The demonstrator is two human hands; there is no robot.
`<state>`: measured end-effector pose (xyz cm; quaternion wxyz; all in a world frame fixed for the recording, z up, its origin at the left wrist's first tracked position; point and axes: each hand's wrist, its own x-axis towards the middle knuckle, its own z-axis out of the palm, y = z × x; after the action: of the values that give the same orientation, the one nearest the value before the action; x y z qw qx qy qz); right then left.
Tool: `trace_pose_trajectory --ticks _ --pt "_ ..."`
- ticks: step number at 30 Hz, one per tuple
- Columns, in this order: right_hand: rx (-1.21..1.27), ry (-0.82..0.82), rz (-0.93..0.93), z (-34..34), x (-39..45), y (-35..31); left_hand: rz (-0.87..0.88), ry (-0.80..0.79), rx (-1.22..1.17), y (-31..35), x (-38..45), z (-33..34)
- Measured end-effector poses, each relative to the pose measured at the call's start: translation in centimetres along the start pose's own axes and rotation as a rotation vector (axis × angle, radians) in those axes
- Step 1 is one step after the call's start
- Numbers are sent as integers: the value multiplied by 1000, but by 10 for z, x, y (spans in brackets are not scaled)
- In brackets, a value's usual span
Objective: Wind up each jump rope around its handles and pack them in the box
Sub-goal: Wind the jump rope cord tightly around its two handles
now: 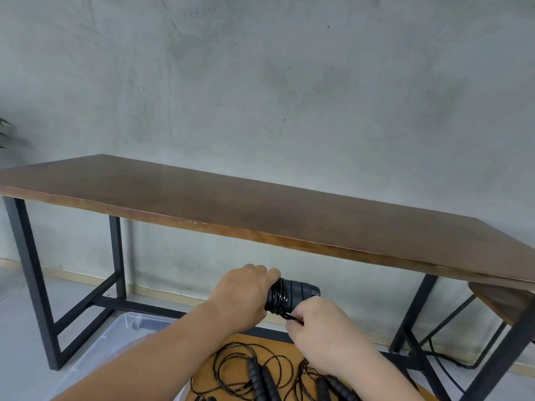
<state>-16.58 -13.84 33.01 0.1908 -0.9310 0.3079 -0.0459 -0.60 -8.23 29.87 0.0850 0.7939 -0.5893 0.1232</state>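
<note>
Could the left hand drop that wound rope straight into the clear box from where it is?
Probably yes: the clear box sits open-topped below the left hand, nothing between. But the right hand pinches the cord end on the wound rope.

A black jump rope (pixel 291 296) is held in the air, its two ribbed handles side by side and pointing right, with thin glossy cord wound in many turns around their left half. Below, more jump ropes (pixel 260 374) lie unwound on a round wooden surface (pixel 289 347), black handles among loose cord loops. A clear plastic box (pixel 130 328) stands to their left.
</note>
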Motion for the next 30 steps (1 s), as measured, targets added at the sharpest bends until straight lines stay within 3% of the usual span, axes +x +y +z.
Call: trace_pose_trajectory --ticks 7,15,30 --pt "-26 -36 -49 -43 13 1 115 -72 -20 -1 0 -8" --pt "115 -226 -232 -79 37 17 221 -163 -170 1 -5 -16" --pt "861 -479 -214 -37 67 66 220 -299 -502 10 -12 -40"
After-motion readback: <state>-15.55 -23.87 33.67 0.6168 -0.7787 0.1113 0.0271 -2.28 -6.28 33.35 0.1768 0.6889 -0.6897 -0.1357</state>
